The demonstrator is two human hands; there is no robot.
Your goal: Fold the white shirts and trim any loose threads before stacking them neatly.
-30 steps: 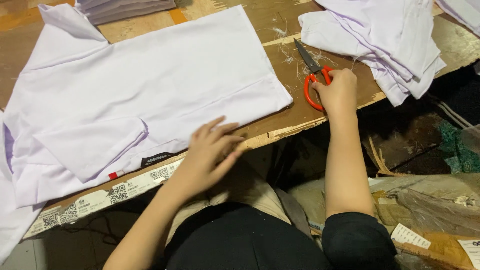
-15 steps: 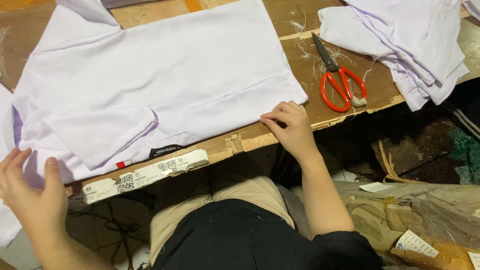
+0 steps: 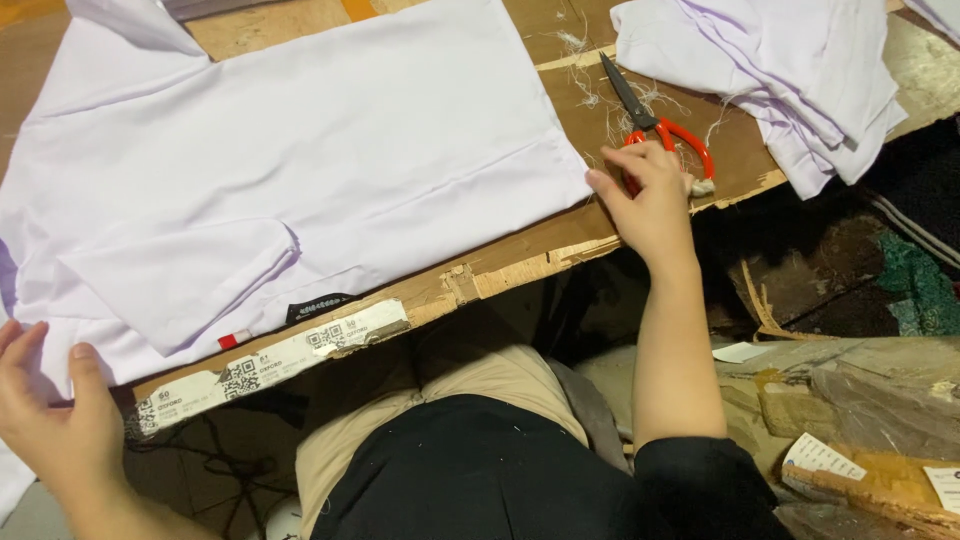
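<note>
White short-sleeved shirt (image 3: 300, 180) lies flat, spread on the worn cardboard-covered worktable (image 3: 540, 250) between both hands. Left hand (image 3: 50, 420) now sits at the shirt's near-left corner, fingers loosely spread, thumb up at the fabric edge, gripping nothing clear; a second ago it pressed the middle of the near hem. Right hand (image 3: 650, 200) has come off the scissors, went to the shirt's right corner, and now rests there, fingertips touching the hem, fingers half-curled, empty. Orange-handled scissors (image 3: 660, 120) lie just beyond the right hand, loose threads around. Pile of white garments (image 3: 780, 70) further right. Looks like cutting has given way to squaring up the shirt.
</note>
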